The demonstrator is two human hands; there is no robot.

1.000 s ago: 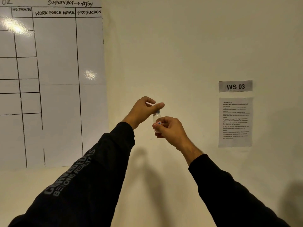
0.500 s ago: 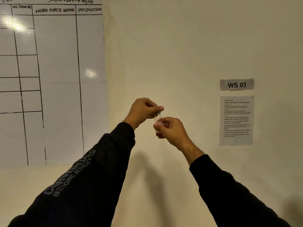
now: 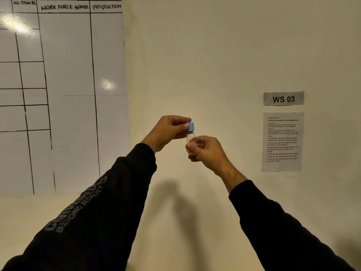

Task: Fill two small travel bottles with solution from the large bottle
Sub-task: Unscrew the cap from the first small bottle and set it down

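Against a cream wall, the right hand grips a small clear bottle upright; the left hand pinches its blue cap on top.

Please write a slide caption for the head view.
Left hand grips blue cap; right hand holds small clear bottle.

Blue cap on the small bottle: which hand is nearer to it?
Left. The left hand pinches the blue cap from its left side, while the right hand sits below it, gripping the small bottle by its lower body.
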